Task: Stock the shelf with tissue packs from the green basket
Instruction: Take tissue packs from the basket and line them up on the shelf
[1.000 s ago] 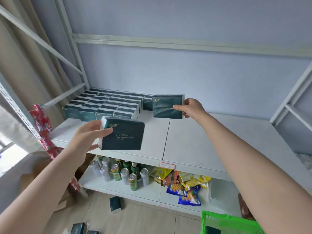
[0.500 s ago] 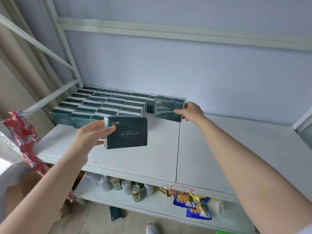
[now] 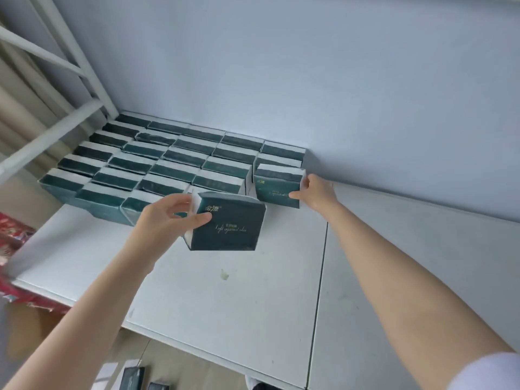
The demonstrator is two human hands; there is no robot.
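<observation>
Several dark green tissue packs [image 3: 157, 164] stand in rows at the back left of the white shelf [image 3: 225, 291]. My right hand [image 3: 318, 192] grips another dark green pack [image 3: 277, 187] by its right end; it stands on the shelf as the front of the rightmost row. My left hand [image 3: 168, 218] holds a second pack [image 3: 228, 226] by its left end, tilted, above the shelf just in front of the rows. The green basket is out of view.
A white frame post and diagonal braces [image 3: 56, 80] rise at the left. The wall [image 3: 309, 80] backs the shelf. Red packaging [image 3: 14, 235] hangs at the left edge. Two dark packs [image 3: 133, 378] lie on the floor below.
My right hand has lowered its pack onto the shelf at the front of the right row. My left hand has carried its pack forward toward the rows. The camera has moved closer and looks further down.
</observation>
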